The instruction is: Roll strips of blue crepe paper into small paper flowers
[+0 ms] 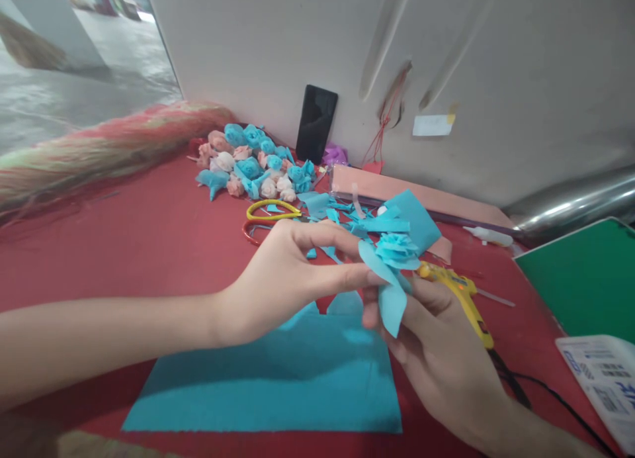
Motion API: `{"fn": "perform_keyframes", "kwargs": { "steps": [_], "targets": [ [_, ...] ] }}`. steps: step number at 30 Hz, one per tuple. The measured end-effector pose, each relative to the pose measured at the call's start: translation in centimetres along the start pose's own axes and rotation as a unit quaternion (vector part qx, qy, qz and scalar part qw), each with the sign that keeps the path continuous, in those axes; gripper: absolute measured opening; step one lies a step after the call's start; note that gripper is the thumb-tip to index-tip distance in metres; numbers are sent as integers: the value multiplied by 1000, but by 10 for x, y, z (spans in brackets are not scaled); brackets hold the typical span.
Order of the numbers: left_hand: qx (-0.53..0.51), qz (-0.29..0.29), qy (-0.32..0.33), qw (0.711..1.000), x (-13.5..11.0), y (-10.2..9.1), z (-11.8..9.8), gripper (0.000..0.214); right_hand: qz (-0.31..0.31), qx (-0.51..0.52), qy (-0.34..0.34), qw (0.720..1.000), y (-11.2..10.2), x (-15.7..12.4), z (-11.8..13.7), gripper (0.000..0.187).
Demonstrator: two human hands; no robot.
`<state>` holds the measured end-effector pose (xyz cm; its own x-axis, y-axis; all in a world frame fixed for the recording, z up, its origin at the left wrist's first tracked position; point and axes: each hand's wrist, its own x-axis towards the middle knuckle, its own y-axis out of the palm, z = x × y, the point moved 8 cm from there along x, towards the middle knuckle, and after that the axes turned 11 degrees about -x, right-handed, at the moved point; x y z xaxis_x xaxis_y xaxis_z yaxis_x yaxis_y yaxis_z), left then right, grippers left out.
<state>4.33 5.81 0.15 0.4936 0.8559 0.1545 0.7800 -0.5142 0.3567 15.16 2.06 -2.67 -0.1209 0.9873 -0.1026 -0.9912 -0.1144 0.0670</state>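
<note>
A half-rolled blue paper flower (395,251) with loose petal strips sits between both hands above a red table (149,246). My right hand (436,352) grips the flower from below, fingers curled around its base. My left hand (288,273) reaches in from the left and pinches a blue petal strip against the flower with thumb and fingertips. Under the hands lies a large blue paper sheet (278,378).
A pile of finished blue, pink and white paper flowers (253,167) lies at the back by a black phone (316,124). Yellow and red scissors (270,213), blue scraps, a yellow glue gun (459,292) with cord, a pink board (421,196) and a green panel (585,279) surround the work area.
</note>
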Motion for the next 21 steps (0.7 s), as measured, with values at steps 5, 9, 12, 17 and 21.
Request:
{"fn": "perform_keyframes", "kwargs": {
  "steps": [5,9,12,17,21],
  "targets": [
    [15,-9,22,1000,-1,2,-2,13,-9,-30,-9,999,1,-2,-2,24],
    [22,1,31,999,-4,4,0,14,-12,-58,-8,998,0,-4,-5,29],
    [15,10,14,1000,-6,5,5,16,4,-40,1,999,3,-4,-7,30],
    [-43,32,-12,998,-7,6,13,20,13,-2,4,1000,7,-3,-5,29],
    [-62,28,-32,997,-6,7,16,21,7,-27,4,1000,4,-4,-7,32]
  ]
}}
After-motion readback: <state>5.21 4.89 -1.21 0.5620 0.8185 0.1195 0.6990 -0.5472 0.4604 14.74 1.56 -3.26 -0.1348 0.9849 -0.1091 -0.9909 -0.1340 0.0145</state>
